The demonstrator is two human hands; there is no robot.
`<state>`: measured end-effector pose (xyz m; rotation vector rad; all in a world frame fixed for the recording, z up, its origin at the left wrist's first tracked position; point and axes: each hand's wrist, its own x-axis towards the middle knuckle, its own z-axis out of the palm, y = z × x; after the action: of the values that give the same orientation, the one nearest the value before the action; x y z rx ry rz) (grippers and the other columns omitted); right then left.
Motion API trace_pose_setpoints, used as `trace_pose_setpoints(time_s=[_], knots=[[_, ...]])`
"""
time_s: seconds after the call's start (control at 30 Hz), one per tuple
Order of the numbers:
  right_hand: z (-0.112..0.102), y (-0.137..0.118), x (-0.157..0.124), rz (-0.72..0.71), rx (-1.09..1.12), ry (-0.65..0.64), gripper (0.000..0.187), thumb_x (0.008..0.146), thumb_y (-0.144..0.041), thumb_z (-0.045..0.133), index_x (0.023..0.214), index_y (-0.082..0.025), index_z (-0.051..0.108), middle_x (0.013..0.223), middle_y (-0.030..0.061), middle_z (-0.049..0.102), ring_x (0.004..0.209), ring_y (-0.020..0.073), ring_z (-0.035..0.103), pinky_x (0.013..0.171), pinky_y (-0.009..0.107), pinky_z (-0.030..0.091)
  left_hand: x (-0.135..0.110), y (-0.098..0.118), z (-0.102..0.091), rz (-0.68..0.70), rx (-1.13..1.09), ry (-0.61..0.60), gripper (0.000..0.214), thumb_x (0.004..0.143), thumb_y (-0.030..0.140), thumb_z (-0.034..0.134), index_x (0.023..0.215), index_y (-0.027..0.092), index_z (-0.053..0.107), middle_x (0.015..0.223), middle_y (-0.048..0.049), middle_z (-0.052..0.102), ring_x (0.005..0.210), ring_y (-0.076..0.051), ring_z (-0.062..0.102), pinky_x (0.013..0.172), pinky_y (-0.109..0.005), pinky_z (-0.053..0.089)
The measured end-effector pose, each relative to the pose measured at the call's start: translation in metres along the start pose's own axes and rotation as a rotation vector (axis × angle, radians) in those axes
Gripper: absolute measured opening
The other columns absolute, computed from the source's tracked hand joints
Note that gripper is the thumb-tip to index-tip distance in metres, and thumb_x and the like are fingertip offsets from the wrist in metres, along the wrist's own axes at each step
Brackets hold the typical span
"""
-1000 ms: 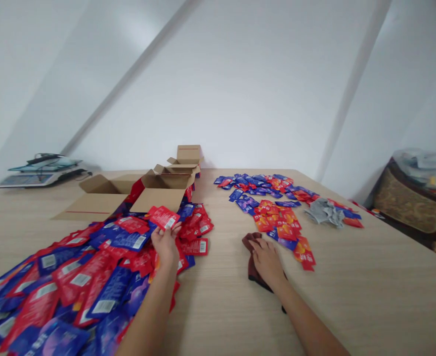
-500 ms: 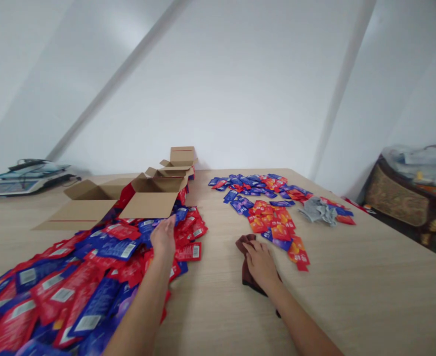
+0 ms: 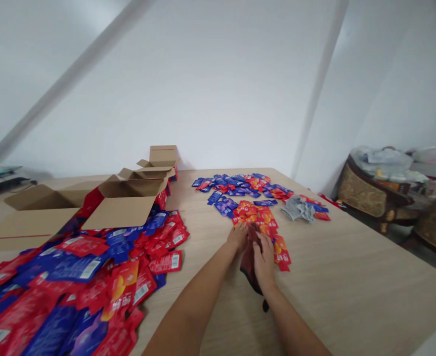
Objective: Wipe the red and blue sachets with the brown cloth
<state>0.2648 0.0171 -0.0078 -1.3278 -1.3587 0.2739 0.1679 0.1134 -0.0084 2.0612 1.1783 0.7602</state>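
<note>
A limp brown cloth piece with a black edge lies on the table in front of me; its exact kind is unclear. My left hand is at its far left end, fingers curled against the fabric and partly hidden. On the right side, my right hand grips the same cloth with thumb and fingers. A small black piece shows near its lower end. Just beyond both hands are orange-red packets.
A big heap of red and blue packets covers the left side, beside open cardboard boxes. Blue and red packets lie farther back. Crumpled grey cloth rests at right. Upholstered chairs stand past the table edge.
My left hand has left the packet heap by the boxes and come right to the brown cloth. My right hand still holds the cloth. The view has turned right.
</note>
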Motion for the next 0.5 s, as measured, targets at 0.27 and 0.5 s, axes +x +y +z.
trace_pose_setpoints(time_s=[0.27,0.5], knots=[[0.005,0.003,-0.002,-0.004,0.004,-0.033,0.038,0.084,-0.031,0.034,0.115,-0.018,0.053,0.119,0.0099,0.051,0.113,0.0209,0.043,0.099,0.039,0.031,-0.083,-0.009,-0.043,0.124,-0.061,-0.068,0.029,0.068,0.006,0.046,0.080,0.020,0.069,0.102,-0.0045,0.067,0.114,-0.021,0.049,0.101,-0.035,0.031],[0.022,-0.025,-0.025,-0.287,-0.337,-0.450,0.037,0.083,-0.022,0.039,0.115,-0.027,0.058,0.119,0.0047,0.054,0.108,0.0201,0.046,0.092,0.037,0.035,-0.163,-0.009,-0.069,-0.076,-0.128,0.289,0.024,0.060,0.007,0.053,0.078,0.018,0.065,0.094,-0.0062,0.063,0.095,-0.021,0.054,0.089,-0.032,0.039]])
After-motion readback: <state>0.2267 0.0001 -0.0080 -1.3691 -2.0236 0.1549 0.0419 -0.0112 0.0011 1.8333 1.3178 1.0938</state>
